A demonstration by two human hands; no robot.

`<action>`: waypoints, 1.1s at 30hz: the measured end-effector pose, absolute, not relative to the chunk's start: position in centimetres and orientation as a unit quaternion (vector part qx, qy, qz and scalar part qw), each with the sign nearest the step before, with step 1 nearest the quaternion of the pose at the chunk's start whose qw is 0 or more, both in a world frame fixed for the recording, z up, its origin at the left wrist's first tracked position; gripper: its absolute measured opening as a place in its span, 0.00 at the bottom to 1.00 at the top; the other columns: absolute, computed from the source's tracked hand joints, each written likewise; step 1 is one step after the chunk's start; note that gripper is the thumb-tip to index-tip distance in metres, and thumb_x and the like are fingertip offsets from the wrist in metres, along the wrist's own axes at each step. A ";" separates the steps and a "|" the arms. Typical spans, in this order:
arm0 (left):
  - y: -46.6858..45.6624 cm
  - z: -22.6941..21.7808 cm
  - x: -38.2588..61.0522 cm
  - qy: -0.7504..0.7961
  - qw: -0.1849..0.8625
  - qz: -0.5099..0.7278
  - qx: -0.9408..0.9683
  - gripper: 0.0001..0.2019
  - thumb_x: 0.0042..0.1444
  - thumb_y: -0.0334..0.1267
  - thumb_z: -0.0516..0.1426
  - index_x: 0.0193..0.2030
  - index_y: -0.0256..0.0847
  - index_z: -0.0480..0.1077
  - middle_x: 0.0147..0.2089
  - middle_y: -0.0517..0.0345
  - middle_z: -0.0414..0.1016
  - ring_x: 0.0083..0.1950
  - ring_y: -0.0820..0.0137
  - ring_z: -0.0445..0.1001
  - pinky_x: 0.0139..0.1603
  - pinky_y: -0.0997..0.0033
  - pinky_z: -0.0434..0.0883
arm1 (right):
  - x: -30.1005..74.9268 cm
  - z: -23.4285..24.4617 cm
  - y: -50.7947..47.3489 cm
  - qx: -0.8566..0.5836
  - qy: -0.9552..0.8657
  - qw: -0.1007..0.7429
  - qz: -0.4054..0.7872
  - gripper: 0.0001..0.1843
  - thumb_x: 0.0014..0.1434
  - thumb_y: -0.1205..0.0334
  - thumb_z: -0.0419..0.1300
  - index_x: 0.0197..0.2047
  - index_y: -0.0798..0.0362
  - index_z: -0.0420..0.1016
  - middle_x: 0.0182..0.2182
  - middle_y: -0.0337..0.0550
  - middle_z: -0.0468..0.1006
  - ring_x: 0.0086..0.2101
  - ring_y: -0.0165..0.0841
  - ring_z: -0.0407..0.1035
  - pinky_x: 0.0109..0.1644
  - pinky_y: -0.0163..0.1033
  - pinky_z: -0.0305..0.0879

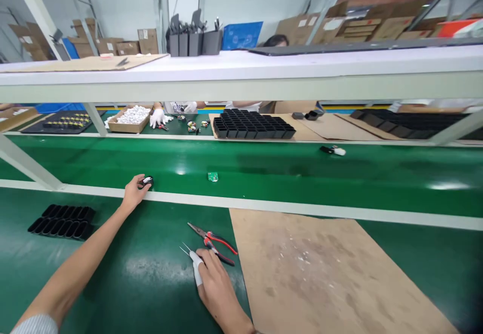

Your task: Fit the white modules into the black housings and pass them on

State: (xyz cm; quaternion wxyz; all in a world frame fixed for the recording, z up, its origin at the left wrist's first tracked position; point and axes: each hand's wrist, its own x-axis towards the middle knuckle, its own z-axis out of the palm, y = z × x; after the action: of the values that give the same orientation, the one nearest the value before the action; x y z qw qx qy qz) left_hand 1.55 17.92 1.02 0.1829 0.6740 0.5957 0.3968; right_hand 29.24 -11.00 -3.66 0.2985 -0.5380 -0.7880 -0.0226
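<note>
My left hand [135, 191] reaches over the white rail at the near edge of the green conveyor belt. Its fingers are closed on a small black part with white on it [148, 180]. Lower down, my right hand [217, 283] is above the green worktop, with white covers on some of its fingers. It grips a pair of tweezers [184, 248], tips pointing up and left. Just beyond lie needle-nose pliers [207, 236] with red and black handles. A green circuit board [213, 176] rests on the belt, right of my left hand.
Two rows of black housings [62, 222] stand at left. A cardboard sheet [302, 268] covers the worktop at right. A black-and-white part [333, 150] lies on the belt. Across it are a co-worker's gloved hand [158, 116], black trays [252, 124] and an overhead shelf [241, 85].
</note>
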 end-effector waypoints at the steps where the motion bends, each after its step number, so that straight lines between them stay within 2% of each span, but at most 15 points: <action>1: 18.4 0.8 1.5 0.602 0.179 0.403 0.666 0.24 0.53 0.42 0.68 0.55 0.36 0.73 0.52 0.43 0.83 0.40 0.61 0.83 0.48 0.57 0.82 | 29.3 -3.8 -11.0 -0.535 -0.789 0.300 -0.028 0.30 0.45 0.82 0.51 0.49 0.52 0.73 0.53 0.52 0.77 0.52 0.46 0.73 0.57 0.52 0.77; 8: 18.5 -0.7 2.4 0.603 0.194 0.411 0.655 0.18 0.54 0.44 0.68 0.48 0.37 0.76 0.43 0.49 0.84 0.38 0.63 0.82 0.47 0.62 0.82 | 29.6 -4.3 -10.9 -0.528 -0.792 0.305 -0.025 0.32 0.43 0.81 0.51 0.50 0.52 0.74 0.53 0.51 0.78 0.51 0.46 0.75 0.56 0.51 0.78; 15: 20.3 0.1 4.4 0.614 0.190 0.426 0.637 0.19 0.49 0.46 0.70 0.43 0.37 0.74 0.35 0.53 0.80 0.37 0.62 0.80 0.47 0.57 0.81 | 29.3 -4.1 -11.2 -0.542 -0.784 0.300 -0.036 0.35 0.47 0.82 0.53 0.57 0.51 0.74 0.53 0.49 0.79 0.52 0.44 0.75 0.58 0.48 0.77; 18: 19.7 0.4 5.5 0.607 0.193 0.442 0.631 0.27 0.46 0.50 0.71 0.47 0.37 0.72 0.39 0.51 0.78 0.38 0.62 0.79 0.45 0.57 0.81 | 29.0 -4.4 -11.4 -0.556 -0.777 0.293 -0.043 0.32 0.51 0.80 0.57 0.58 0.52 0.74 0.54 0.50 0.79 0.53 0.45 0.74 0.61 0.50 0.76; 20: 18.0 0.6 5.9 0.593 0.193 0.460 0.632 0.30 0.49 0.55 0.69 0.51 0.37 0.71 0.46 0.48 0.76 0.42 0.61 0.79 0.46 0.57 0.81 | 28.7 -4.4 -11.6 -0.563 -0.774 0.285 -0.044 0.30 0.52 0.80 0.59 0.58 0.53 0.74 0.55 0.51 0.78 0.54 0.47 0.74 0.61 0.51 0.75; 23: 13.9 0.8 5.5 0.553 0.215 0.463 0.658 0.24 0.56 0.59 0.64 0.47 0.40 0.73 0.47 0.49 0.77 0.43 0.61 0.80 0.47 0.58 0.81 | 29.1 -3.3 -11.7 -0.572 -0.767 0.286 -0.049 0.23 0.60 0.75 0.61 0.58 0.52 0.74 0.56 0.52 0.78 0.54 0.47 0.74 0.61 0.53 0.74; 25: 10.6 1.1 4.6 0.512 0.246 0.434 0.700 0.19 0.59 0.58 0.63 0.39 0.42 0.75 0.42 0.53 0.79 0.40 0.63 0.80 0.46 0.61 0.80 | 30.4 -1.9 -10.8 -0.582 -0.754 0.299 -0.054 0.19 0.67 0.70 0.60 0.60 0.52 0.73 0.56 0.53 0.78 0.53 0.47 0.74 0.59 0.54 0.75; 27: 7.3 1.3 3.4 0.460 0.259 0.388 0.755 0.14 0.63 0.53 0.62 0.36 0.45 0.74 0.39 0.56 0.80 0.39 0.64 0.79 0.43 0.64 0.79 | 33.1 -0.2 -8.7 -0.586 -0.748 0.309 -0.045 0.18 0.70 0.68 0.57 0.62 0.52 0.72 0.55 0.54 0.78 0.51 0.46 0.74 0.57 0.54 0.75; 30: 2.9 1.7 2.2 0.390 0.268 0.330 0.817 0.14 0.67 0.47 0.60 0.31 0.45 0.72 0.37 0.57 0.79 0.37 0.65 0.79 0.39 0.67 0.77 | 38.6 1.7 -3.2 -0.625 -0.723 0.293 -0.025 0.18 0.70 0.67 0.56 0.61 0.51 0.73 0.57 0.55 0.76 0.56 0.46 0.71 0.62 0.57 0.71; 33: -0.7 1.9 2.6 0.299 0.284 0.261 0.873 0.08 0.69 0.43 0.58 0.38 0.49 0.77 0.42 0.55 0.81 0.43 0.63 0.81 0.44 0.65 0.80 | 43.8 2.4 3.4 -0.670 -0.686 0.280 -0.031 0.21 0.67 0.66 0.59 0.63 0.56 0.72 0.63 0.62 0.71 0.61 0.51 0.67 0.65 0.62 0.66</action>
State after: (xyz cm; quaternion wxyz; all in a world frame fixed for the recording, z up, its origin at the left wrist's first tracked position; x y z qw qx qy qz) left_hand 2.56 -0.66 1.93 0.2837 0.8729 0.2990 0.2609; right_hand 43.82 3.36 2.40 0.2802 -0.6705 -0.6863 -0.0313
